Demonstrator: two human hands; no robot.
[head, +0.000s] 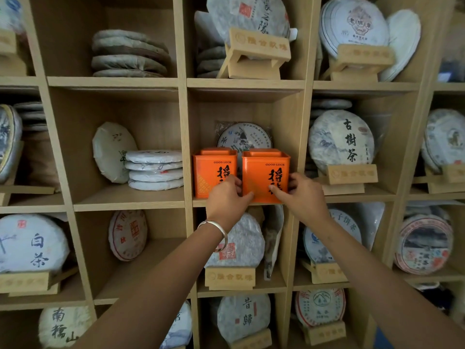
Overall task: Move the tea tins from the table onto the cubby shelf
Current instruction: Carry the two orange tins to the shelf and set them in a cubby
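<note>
Two orange square tea tins marked GOOD LUCK stand side by side in the middle cubby of the wooden shelf (251,84). The left tin (210,172) sits on the cubby floor at its front edge. Both my hands grip the right tin (261,172) at its lower part: my left hand (227,197) holds its left side with the thumb on the front, and my right hand (300,195) holds its right side with the thumb on the front. The tin's base is level with the cubby's front edge. A wrapped tea cake (245,136) leans behind both tins.
Every surrounding cubby holds paper-wrapped tea cakes, some stacked flat (154,170), some upright on wooden stands (352,173). The cubby's right wall (295,137) stands close beside the right tin. A silver bangle (216,229) is on my left wrist.
</note>
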